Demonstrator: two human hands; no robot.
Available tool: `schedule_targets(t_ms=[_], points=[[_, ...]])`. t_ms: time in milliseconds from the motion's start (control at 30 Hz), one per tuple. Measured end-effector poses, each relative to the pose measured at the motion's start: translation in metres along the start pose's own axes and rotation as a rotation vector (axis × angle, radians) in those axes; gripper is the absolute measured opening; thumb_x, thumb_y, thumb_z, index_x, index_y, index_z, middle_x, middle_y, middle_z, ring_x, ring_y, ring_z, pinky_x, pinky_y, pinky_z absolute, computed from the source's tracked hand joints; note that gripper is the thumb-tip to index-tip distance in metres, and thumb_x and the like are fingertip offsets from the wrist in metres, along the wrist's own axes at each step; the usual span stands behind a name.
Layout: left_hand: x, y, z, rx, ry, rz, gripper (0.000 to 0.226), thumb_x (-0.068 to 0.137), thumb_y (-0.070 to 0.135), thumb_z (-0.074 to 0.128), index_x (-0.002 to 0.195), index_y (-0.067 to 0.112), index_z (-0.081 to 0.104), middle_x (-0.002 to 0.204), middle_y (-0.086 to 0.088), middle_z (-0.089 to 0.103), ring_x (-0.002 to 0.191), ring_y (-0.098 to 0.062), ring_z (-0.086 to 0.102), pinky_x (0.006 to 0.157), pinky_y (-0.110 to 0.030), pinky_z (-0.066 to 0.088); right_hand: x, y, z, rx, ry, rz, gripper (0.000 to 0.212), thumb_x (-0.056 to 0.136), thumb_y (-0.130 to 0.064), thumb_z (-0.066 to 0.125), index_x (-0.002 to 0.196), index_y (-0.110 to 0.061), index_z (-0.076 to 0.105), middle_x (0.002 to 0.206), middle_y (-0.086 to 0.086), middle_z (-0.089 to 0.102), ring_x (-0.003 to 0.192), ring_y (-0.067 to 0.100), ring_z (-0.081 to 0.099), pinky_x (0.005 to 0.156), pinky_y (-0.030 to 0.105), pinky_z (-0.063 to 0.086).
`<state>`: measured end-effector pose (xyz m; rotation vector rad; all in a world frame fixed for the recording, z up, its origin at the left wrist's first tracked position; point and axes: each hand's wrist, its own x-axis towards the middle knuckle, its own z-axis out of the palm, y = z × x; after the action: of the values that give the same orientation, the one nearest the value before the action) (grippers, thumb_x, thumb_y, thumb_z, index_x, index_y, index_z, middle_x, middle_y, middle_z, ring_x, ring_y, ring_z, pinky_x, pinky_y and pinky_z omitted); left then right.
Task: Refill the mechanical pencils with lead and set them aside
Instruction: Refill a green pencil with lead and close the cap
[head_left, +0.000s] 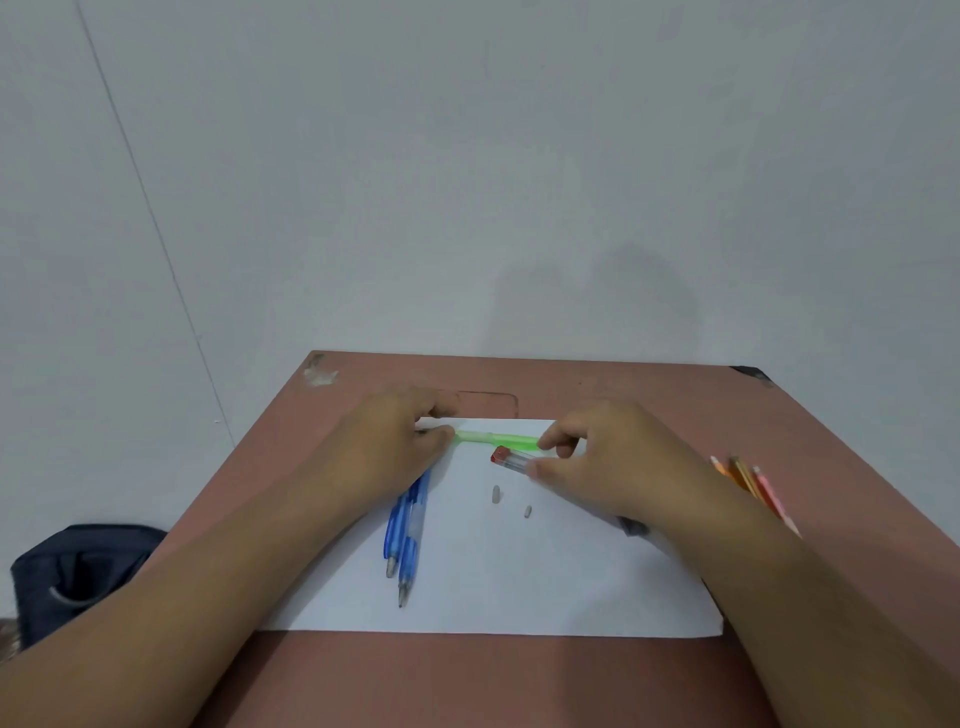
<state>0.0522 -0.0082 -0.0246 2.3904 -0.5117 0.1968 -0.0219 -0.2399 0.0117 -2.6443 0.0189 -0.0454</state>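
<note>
1. left hand (400, 447): fingers pinch one end of the green mechanical pencil (496, 440), holding it level just above the far edge of the white paper (519, 571); judged to be steadying the barrel so its other end can be worked on
2. right hand (597, 457): fingertips pinch the opposite end of the green mechanical pencil, while the thumb and lower fingers hold the lead case (511, 460), a clear tube with a red cap; the case appears kept in hand so lead is ready beside the barrel opening
3. two small grey parts (496, 494) lie loose on the paper below the case, apart from each other; probably the pencil's cap and eraser, set down so the barrel is open, though too small to confirm
4. two blue mechanical pencils (408, 530) lie side by side on the paper's left part, tips toward the person, partly under the left hand; whether filled cannot be told
5. orange and pink pencils (748, 480) lie off the paper on the table (571, 379) to the right, partly hidden by the right forearm
6. a dark bag (78, 566) sits beside the table on the left
7. judgement: refilling of the green pencil is in progress
</note>
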Motion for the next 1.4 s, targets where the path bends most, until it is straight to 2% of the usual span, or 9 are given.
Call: schedule_targets(t_ms=[200,400,500,667,800,900,1133,1267,1400], points=[[-0.005,0.003,-0.003,0.029,0.025,0.120,0.022,0.094,0.034,0.065,0.114,0.043,0.067,0.116,0.026,0.060,0.116,0.000,0.050,0.094,-0.017,0.039,0.002,0.003,0.008,-0.094,0.042,-0.094,0.011,0.084,-0.037,0.071,0.087,-0.028,0.076,0.086,-0.013,0.066,0.078,0.012,0.065,0.075,0.039,0.059],[-0.013,0.017,-0.006,-0.009,-0.009,0.350,0.037,0.091,0.028,0.071,0.114,0.057,0.065,0.108,0.044,0.058,0.114,0.009,0.047,0.097,-0.009,0.034,0.002,0.006,0.008,0.089,0.179,-0.291,0.009,0.081,-0.034,0.079,0.088,-0.033,0.075,0.084,-0.019,0.062,0.080,0.005,0.057,0.067,0.026,0.049],[-0.014,0.021,-0.010,-0.078,-0.003,0.335,0.052,0.092,0.024,0.070,0.110,0.071,0.057,0.110,0.038,0.063,0.113,0.000,0.053,0.095,-0.012,0.037,0.001,0.005,0.008,0.135,0.224,-0.373,0.012,0.080,-0.030,0.081,0.091,-0.029,0.076,0.085,-0.015,0.066,0.081,0.007,0.061,0.069,0.027,0.050],[-0.013,0.018,-0.010,-0.180,0.014,0.321,0.034,0.092,0.016,0.068,0.116,0.039,0.073,0.109,0.024,0.072,0.106,-0.003,0.062,0.090,-0.016,0.045,-0.003,0.001,0.007,0.166,0.229,-0.382,0.012,0.079,-0.028,0.082,0.090,-0.029,0.077,0.077,-0.015,0.070,0.072,0.006,0.063,0.064,0.024,0.050],[-0.017,0.026,-0.017,-0.363,0.005,0.231,0.055,0.094,0.007,0.063,0.095,0.062,0.070,0.101,0.028,0.073,0.103,0.001,0.066,0.092,-0.015,0.049,-0.005,0.000,0.005,0.201,0.193,-0.334,0.014,0.080,-0.030,0.082,0.088,-0.038,0.074,0.075,-0.020,0.071,0.071,0.001,0.066,0.063,0.017,0.050],[-0.021,0.032,-0.016,-0.453,-0.015,0.149,0.052,0.096,0.008,0.061,0.089,0.058,0.073,0.092,0.022,0.075,0.090,0.006,0.066,0.084,-0.011,0.049,-0.007,-0.002,0.006,0.202,0.198,-0.357,0.020,0.082,-0.024,0.079,0.090,-0.041,0.071,0.082,-0.017,0.071,0.077,0.004,0.066,0.065,0.019,0.051],[-0.024,0.051,-0.011,-0.633,0.007,0.022,0.025,0.097,0.004,0.059,0.104,0.021,0.075,0.088,0.004,0.077,0.076,-0.007,0.071,0.071,-0.021,0.058,0.001,-0.002,0.011,0.170,0.490,-0.450,0.034,0.088,-0.009,0.072,0.114,-0.031,0.076,0.109,-0.014,0.063,0.100,0.005,0.060,0.087,0.020,0.051],[-0.024,0.050,-0.006,-0.695,0.051,0.015,0.021,0.096,0.003,0.061,0.103,0.018,0.074,0.086,-0.002,0.077,0.083,-0.015,0.074,0.077,-0.024,0.060,0.002,-0.009,0.021,0.248,0.583,-0.408,0.035,0.088,-0.002,0.070,0.112,-0.026,0.077,0.108,-0.013,0.057,0.099,-0.006,0.055,0.081,0.001,0.040],[-0.024,0.051,-0.005,-0.766,0.004,-0.014,0.017,0.098,0.003,0.058,0.106,0.012,0.070,0.091,-0.003,0.078,0.087,-0.019,0.075,0.078,-0.027,0.061,0.002,-0.012,0.021,0.234,0.663,-0.489,0.030,0.089,0.000,0.070,0.109,-0.020,0.078,0.104,-0.007,0.055,0.098,0.000,0.054,0.080,0.003,0.040]])
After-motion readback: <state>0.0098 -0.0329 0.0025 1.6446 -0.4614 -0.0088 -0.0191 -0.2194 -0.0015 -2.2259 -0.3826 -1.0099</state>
